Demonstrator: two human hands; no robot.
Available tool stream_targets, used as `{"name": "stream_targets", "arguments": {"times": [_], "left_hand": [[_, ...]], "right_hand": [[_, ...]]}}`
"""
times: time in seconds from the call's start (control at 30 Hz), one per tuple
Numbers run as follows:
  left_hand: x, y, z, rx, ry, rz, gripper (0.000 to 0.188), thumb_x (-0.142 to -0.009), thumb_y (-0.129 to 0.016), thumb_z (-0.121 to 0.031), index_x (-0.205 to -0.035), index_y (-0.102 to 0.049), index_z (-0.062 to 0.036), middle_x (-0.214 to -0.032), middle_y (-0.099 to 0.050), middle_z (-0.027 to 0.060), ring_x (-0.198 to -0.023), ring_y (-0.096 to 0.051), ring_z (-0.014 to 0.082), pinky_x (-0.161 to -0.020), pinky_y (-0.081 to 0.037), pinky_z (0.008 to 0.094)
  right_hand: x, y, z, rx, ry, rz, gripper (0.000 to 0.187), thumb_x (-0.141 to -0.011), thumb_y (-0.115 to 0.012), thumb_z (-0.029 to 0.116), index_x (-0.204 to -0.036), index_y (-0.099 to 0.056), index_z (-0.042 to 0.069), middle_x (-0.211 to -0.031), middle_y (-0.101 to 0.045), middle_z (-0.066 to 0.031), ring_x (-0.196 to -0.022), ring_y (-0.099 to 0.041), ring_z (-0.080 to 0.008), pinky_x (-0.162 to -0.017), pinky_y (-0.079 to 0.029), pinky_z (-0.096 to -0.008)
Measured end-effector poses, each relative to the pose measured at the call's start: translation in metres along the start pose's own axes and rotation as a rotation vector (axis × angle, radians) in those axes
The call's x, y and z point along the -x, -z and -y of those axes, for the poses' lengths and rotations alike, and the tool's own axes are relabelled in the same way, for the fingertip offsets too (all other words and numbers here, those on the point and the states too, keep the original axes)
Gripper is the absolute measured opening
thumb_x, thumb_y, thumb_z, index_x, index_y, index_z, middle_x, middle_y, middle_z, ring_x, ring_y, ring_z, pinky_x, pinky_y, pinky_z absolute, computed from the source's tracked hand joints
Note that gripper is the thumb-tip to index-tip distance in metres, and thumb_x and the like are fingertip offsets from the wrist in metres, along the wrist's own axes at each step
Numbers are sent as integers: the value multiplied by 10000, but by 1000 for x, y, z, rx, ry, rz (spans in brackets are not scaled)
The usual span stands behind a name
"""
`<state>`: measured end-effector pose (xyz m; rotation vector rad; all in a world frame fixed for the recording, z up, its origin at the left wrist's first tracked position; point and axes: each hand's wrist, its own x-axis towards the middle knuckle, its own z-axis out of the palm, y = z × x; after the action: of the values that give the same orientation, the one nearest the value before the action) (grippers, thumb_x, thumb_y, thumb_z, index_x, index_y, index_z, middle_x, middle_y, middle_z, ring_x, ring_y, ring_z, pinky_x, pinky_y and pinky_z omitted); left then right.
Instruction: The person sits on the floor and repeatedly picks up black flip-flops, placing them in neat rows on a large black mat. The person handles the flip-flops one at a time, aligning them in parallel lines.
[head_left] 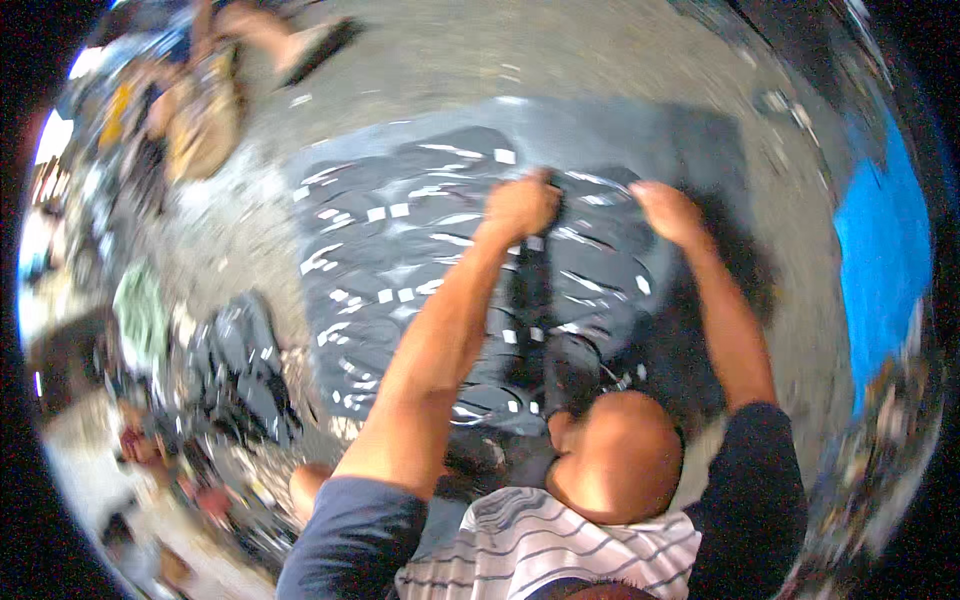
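Note:
Rows of dark sandals [385,255], with thin pale lines and small white patches on them, lie on a dark grey sheet [700,135] on the floor. My left hand [522,207] is closed at the near-left end of one dark sandal [598,188] in the far right part of the rows. At its other end, the fingertips of my right hand [668,212] pinch the edge. Motion blur hides the exact grip of both hands. Below my left hand, dark sandals overlap in a column [530,300].
My bent knee [625,455] rises at the sheet's near edge. Left of the sheet are a pile of grey sandals [240,350] and a green cloth [140,310]. A blue sheet [880,260] lies far right. Another person's foot [310,50] and a tan sack [205,120] are at the upper left.

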<state>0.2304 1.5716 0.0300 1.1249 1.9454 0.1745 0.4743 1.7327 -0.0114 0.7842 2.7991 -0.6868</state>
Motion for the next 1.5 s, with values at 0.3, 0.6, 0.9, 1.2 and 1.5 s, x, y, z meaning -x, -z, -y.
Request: {"name": "stream_targets", "arguments": {"times": [0.3,0.6,0.9,1.2,1.5], "left_hand": [[273,145,266,-249,-261,-729,443,-851,-668,-248,-1270,-590,-128,-1167,-641,167,-1115,-586,356,-969,-453,458],[690,11,579,-141,1052,-1784,590,-797,-737,-365,-1280,-543,-87,-1195,-621,153,-1134,-565,337,-971,-440,454],[707,65,702,181,925,-1454,1023,-703,-753,-582,-1448,-379,11,-1539,-304,219,-1438,-283,323,-1167,-260,415],[762,64,719,19,903,-1435,854,-738,-800,-342,-1416,-399,-11,-1293,-484,267,-1232,-473,390,-1052,-375,432],[610,121,433,-63,198,-1583,773,-715,-839,-366,-1252,-481,60,-1174,-530,225,-1125,-511,357,-997,-400,423]], "right_hand": [[27,-57,39,-353,-20,-364,462,-1021,-488,287,-1330,-512,-55,-1369,-533,-203,-1269,-502,-308,-1087,-358,-381],[46,-60,114,-224,24,-325,398,-983,-556,239,-1267,-560,-39,-1324,-547,-203,-1261,-489,-330,-1081,-356,-413],[99,51,169,156,-54,-489,370,-955,-578,223,-1241,-604,-9,-1358,-521,-238,-1280,-468,-383,-1101,-336,-450],[117,90,298,67,-64,-588,326,-916,-613,185,-1207,-610,38,-1358,-520,-213,-1296,-462,-360,-1074,-378,-422],[36,104,468,-297,287,-243,389,-963,-586,237,-1294,-582,31,-1288,-613,-126,-1211,-552,-222,-1037,-410,-344]]}}
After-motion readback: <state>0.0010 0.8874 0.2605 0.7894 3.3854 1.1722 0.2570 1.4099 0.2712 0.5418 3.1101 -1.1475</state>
